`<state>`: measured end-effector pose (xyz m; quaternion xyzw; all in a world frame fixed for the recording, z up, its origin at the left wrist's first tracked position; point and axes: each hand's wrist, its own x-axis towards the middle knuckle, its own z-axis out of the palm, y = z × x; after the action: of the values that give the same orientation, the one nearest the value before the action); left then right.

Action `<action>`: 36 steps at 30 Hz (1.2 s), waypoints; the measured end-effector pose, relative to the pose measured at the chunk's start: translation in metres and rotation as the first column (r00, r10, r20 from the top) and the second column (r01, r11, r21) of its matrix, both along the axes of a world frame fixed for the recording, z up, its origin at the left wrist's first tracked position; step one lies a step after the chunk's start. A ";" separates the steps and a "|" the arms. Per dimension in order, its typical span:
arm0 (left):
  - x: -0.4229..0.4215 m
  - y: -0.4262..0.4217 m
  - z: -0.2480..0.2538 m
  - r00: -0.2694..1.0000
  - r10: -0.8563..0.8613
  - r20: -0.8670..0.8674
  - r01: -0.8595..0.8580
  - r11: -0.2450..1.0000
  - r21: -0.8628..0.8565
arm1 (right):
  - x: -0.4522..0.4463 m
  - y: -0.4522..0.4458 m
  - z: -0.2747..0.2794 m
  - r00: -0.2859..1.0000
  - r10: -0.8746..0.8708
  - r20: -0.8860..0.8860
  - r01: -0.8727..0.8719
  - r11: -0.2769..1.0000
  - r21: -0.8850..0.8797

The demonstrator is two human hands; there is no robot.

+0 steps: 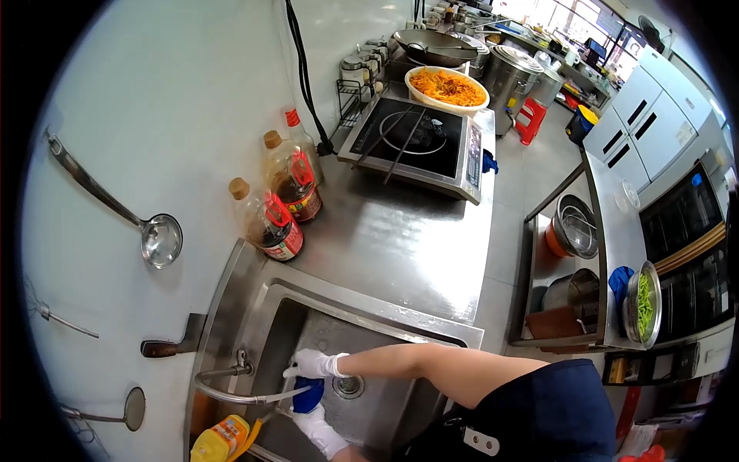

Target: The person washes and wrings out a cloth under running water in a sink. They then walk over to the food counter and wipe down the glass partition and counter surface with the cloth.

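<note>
Both of my hands wear white gloves and are over the steel sink (273,312), close to the curved faucet (254,399). A bunched blue cloth (308,395) is between them, below the faucet's spout. My right hand (314,363), the upper one in view, has its fingers closed on the cloth's top edge. My left hand (317,428) is at the cloth's lower edge, its fingers partly hidden but pressed against it. The round drain (349,386) lies just right of the cloth.
Sauce bottles (279,231) stand by the wall, below an induction cooker (419,142) with chopsticks on it. A yellow bottle (222,439) is beside the sink. A ladle (162,240) and a cleaver (185,339) are on the wall. Steel shelving (593,231) stands at the right.
</note>
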<state>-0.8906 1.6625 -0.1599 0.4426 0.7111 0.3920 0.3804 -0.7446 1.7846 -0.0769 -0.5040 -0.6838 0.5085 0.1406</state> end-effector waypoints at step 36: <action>0.067 0.006 -0.029 -0.089 0.235 0.968 -0.372 0.894 -0.251 | -0.026 -0.045 -0.008 0.942 0.163 0.294 -0.217 0.963 0.162</action>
<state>-0.8235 1.6690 -0.1893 -0.1193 0.2921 0.6954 0.6457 -0.7702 1.7394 -0.0854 -0.4858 -0.7882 0.3755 0.0413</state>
